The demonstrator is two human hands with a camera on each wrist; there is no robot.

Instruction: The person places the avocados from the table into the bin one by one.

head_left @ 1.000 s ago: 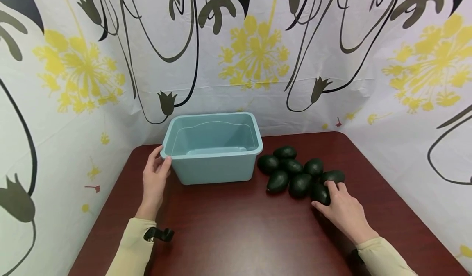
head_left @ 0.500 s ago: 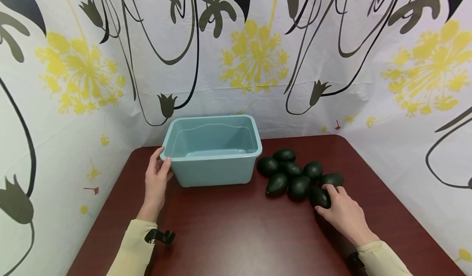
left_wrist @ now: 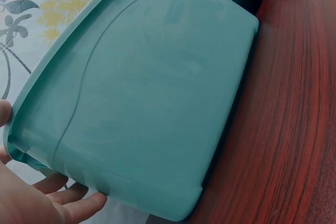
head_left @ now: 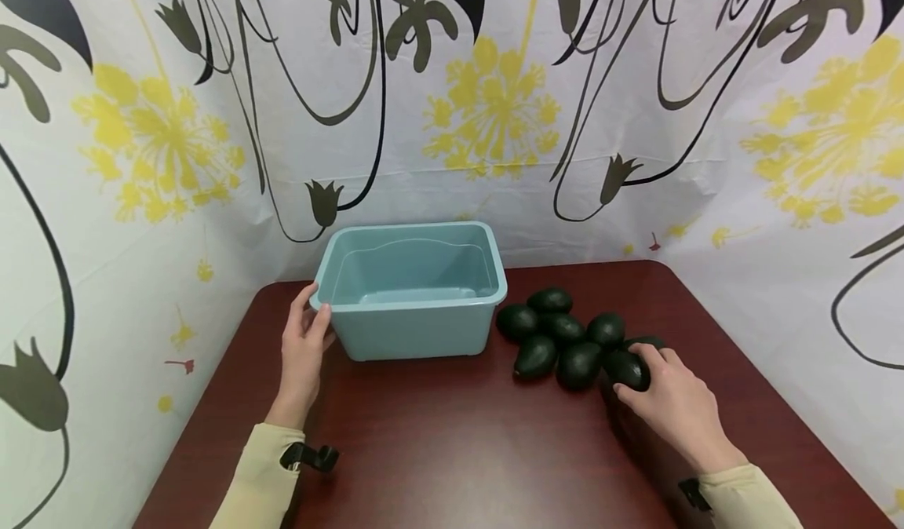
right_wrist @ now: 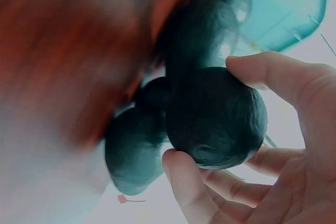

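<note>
I see a fat, dark green avocado right of the blue tub, pinched in the right hand. The left hand grips the tub's left corner. More avocados lie nearer the tub. Under it is a shiny red-brown table; behind it, a creased, flowery sheet. The tub looks smooth, the avocado bumpy.

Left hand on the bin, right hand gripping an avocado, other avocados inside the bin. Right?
Not quite: the other avocados lie on the table, to the right of the bin, as the head view shows. The rest stands: left hand on the bin, right hand gripping an avocado.
</note>
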